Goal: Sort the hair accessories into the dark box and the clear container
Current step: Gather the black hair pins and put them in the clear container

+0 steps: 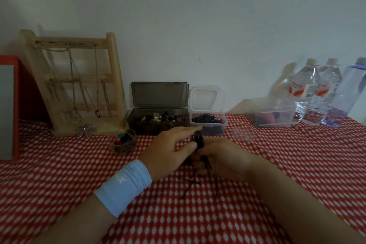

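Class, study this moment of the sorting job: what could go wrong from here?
The bundle of pins gripped in the right hand could slip and scatter. The loose pins on the dotted cloth are thin and easily missed. The dark box and clear container stand side by side, so pins might land in the wrong one.
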`<action>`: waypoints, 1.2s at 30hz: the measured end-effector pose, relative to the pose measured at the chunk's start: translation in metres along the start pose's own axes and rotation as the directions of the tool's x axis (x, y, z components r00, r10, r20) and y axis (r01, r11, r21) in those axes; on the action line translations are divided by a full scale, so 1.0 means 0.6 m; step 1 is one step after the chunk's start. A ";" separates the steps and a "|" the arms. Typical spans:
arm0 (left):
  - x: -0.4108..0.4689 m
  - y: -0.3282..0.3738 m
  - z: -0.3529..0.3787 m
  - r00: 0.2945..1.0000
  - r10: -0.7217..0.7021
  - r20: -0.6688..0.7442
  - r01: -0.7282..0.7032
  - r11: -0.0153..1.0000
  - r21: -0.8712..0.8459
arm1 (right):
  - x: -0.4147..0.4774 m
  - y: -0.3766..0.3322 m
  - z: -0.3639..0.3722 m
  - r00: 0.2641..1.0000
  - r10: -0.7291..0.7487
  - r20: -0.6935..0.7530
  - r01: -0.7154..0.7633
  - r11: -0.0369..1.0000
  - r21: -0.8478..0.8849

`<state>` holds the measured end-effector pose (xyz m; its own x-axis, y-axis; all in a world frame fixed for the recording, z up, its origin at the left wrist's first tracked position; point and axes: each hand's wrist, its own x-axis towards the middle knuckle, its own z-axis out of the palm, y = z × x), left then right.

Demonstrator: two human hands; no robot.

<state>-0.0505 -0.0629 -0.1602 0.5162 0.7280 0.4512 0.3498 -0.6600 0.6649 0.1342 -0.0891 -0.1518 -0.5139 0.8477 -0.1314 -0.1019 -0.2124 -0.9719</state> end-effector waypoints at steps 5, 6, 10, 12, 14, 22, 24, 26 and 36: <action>0.002 -0.001 -0.006 0.991 0.061 -0.121 -0.060 0.998 0.018 | 0.002 0.004 0.001 0.999 0.005 -0.041 -0.010 0.992 -0.126; 0.002 0.001 -0.005 0.986 0.076 -0.151 -0.075 0.997 0.012 | 0.002 0.004 0.001 0.999 0.006 -0.033 -0.011 0.989 -0.145; 0.002 0.006 -0.001 0.982 0.102 -0.162 -0.098 0.995 0.029 | 0.002 0.003 0.000 0.999 -0.027 0.046 0.029 0.998 -0.052; 0.001 0.002 -0.005 0.990 0.111 -0.092 -0.103 0.991 0.088 | 0.002 0.006 -0.002 0.998 -0.045 0.052 0.048 0.998 -0.052; 0.000 -0.003 -0.009 0.994 0.104 -0.041 -0.098 0.986 0.134 | 0.002 0.009 -0.003 0.998 -0.039 0.054 0.043 0.996 -0.077; -0.004 -0.010 0.003 0.985 0.132 -0.114 -0.131 0.991 0.017 | 0.008 0.009 0.001 0.997 -0.066 0.040 0.069 0.995 -0.066; -0.007 -0.017 -0.001 0.982 0.130 -0.139 -0.124 0.991 0.051 | 0.007 0.013 0.003 0.998 -0.030 0.050 0.032 0.998 -0.054; -0.010 -0.020 0.005 0.986 0.005 -0.166 -0.034 0.984 -0.172 | 0.005 0.011 0.004 0.998 -0.017 0.060 0.017 1.000 -0.002; 0.010 0.026 -0.005 0.809 -0.405 0.425 0.420 -0.106 -0.901 | 0.026 -0.046 0.024 0.867 -0.414 -0.279 0.440 0.897 0.036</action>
<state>-0.0442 -0.0680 -0.1455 0.6082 0.7780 -0.1574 -0.5250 0.5430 0.6553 0.1168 -0.0772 -0.1245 -0.1654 0.9582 0.2335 -0.3480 0.1648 -0.9229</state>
